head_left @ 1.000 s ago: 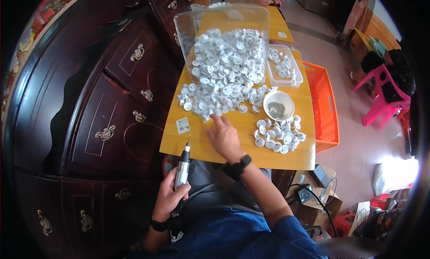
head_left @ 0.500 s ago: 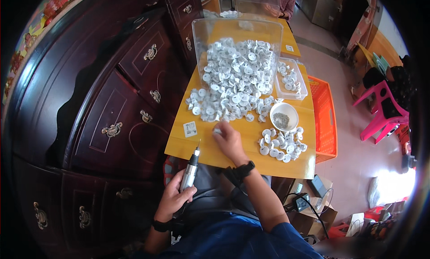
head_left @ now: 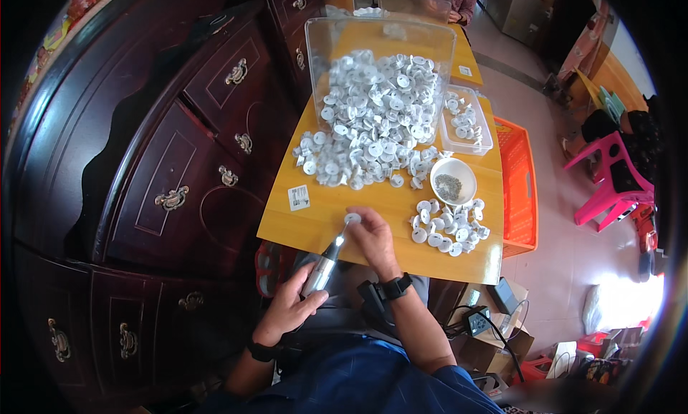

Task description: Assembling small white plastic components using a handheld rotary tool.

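Note:
An electric screwdriver [head_left: 320,274] with a silver body and black nose is gripped in my left hand [head_left: 290,308], its bit angled up and to the right. In my right hand [head_left: 375,241], thumb and fingers pinch a small white round plastic part [head_left: 352,218] above the wooden table [head_left: 315,224]. The bit's tip reaches up to the underside of that part; whether they touch I cannot tell. Beyond my hands lies a big heap of similar white parts [head_left: 380,113], spilling out of a clear plastic bin [head_left: 453,56]. A smaller group of white parts [head_left: 451,228] sits right of my right hand.
A white bowl [head_left: 469,177] of small metal pieces stands on the right, before a clear tray [head_left: 473,147] of white parts. An orange crate [head_left: 517,192] flanks the table's right edge; a dark wooden cabinet [head_left: 158,135] borders the left. Another person [head_left: 462,6] sits at the far end.
My left hand has raised the screwdriver up and right, bringing its bit to the white part. My right hand has drawn the part slightly nearer, off the table's far heap.

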A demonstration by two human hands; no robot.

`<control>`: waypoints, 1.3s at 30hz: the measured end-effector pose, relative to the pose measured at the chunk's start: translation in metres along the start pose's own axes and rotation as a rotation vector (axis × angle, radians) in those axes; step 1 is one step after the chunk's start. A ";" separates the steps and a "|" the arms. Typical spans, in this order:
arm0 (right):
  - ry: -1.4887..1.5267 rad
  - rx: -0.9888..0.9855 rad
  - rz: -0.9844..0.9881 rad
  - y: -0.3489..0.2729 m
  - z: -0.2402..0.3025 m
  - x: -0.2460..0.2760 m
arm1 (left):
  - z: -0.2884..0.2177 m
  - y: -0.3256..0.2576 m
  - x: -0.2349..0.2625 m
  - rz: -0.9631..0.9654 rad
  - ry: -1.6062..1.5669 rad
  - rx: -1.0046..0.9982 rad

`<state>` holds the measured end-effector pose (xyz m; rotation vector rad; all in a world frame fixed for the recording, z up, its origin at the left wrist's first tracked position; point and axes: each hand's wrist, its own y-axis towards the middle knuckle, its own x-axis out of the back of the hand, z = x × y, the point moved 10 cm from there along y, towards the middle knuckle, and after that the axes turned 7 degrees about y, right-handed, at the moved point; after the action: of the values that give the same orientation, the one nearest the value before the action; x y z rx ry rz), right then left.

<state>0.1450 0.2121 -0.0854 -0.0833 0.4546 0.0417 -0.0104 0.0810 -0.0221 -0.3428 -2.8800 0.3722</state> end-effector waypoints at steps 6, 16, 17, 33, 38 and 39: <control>-0.071 -0.010 -0.001 0.003 -0.008 0.005 | -0.003 0.004 0.001 -0.031 0.080 -0.010; -0.120 0.056 -0.040 0.000 0.000 0.000 | -0.005 0.009 0.002 -0.047 0.158 -0.024; -0.121 0.055 -0.046 -0.001 0.001 0.000 | -0.004 0.009 0.002 -0.049 0.157 -0.023; -0.207 0.120 -0.074 -0.004 0.008 0.000 | -0.001 0.010 0.004 -0.059 0.178 -0.004; -0.270 0.134 -0.077 -0.007 0.014 -0.001 | -0.001 0.010 0.005 -0.062 0.161 -0.009; -0.271 0.133 -0.077 -0.007 0.014 -0.001 | 0.001 0.010 0.005 -0.059 0.164 -0.006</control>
<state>0.1507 0.2064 -0.0715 0.0359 0.1819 -0.0524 -0.0131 0.0917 -0.0247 -0.2746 -2.7247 0.3094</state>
